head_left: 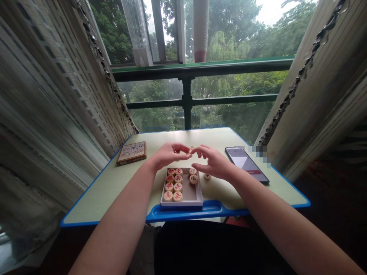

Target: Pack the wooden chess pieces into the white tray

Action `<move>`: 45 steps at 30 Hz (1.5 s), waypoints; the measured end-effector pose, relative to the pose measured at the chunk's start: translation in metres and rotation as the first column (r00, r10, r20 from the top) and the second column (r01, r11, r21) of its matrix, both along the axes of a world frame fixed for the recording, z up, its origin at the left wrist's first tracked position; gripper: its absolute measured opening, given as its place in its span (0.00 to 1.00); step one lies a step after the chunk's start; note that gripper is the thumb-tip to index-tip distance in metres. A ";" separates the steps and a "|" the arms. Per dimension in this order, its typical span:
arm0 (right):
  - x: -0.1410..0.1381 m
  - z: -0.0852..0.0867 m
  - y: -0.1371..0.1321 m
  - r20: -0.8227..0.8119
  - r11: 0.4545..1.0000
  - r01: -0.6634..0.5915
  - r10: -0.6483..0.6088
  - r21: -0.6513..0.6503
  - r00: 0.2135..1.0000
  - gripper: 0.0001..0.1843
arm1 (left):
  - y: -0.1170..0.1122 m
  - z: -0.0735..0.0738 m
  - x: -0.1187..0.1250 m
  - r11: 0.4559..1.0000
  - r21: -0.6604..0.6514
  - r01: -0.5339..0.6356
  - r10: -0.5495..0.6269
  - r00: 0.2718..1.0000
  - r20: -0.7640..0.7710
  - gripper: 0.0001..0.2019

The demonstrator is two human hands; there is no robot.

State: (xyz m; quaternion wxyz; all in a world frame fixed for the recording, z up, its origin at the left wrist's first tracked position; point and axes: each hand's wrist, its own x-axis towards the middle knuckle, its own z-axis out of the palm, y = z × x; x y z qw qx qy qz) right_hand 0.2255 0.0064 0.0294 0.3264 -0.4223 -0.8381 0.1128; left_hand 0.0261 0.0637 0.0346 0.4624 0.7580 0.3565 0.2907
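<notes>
My left hand [170, 156] is above the table, its thumb and fingertips closing about a round wooden Chinese chess piece [189, 152]. Close by on the right, my right hand [210, 158] has its fingers bent and spread, the index fingertip near that piece and the thumb apart. Another piece [192, 147] shows just behind the fingertips. Below the hands lies a shallow white box [182, 204]. Two columns of red-marked pieces [178, 187] fill its left side, and dark-marked pieces [194, 179] sit at its upper right. A loose piece [207, 176] rests partly under my right hand.
A closed Chinese chess box [132, 152] lies at the table's left. On the right is a phone [247, 165] with its screen lit. The pale table [114, 198] has a blue rim with a groove in front. Curtains flank it, and a green railing [186, 103] stands behind.
</notes>
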 end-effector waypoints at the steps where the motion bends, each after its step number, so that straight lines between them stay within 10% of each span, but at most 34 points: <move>1: 0.000 -0.002 0.001 -0.028 0.999 0.003 -0.002 0.033 1.000 0.15 | -0.002 0.002 0.000 0.999 -0.035 0.041 -0.039 0.999 0.033 0.24; 12: -0.003 -0.005 0.000 -0.159 0.985 -0.147 0.160 0.086 0.974 0.06 | -0.008 0.008 -0.005 0.955 -0.188 0.228 -0.201 0.968 0.151 0.28; 28: -0.002 0.003 -0.005 -0.086 0.996 -0.007 0.014 0.084 0.996 0.09 | -0.008 0.009 -0.005 0.965 -0.230 0.122 -0.123 0.992 0.010 0.23; 38: -0.001 0.004 -0.003 0.022 0.999 -0.023 0.024 -0.039 0.999 0.04 | -0.004 0.003 -0.006 0.940 -0.289 0.181 -0.183 0.983 0.020 0.19; 45: 0.022 0.023 -0.004 0.300 0.886 0.135 0.005 -0.444 0.954 0.15 | 0.000 0.003 -0.013 0.983 -0.173 0.063 -0.071 0.996 -0.044 0.20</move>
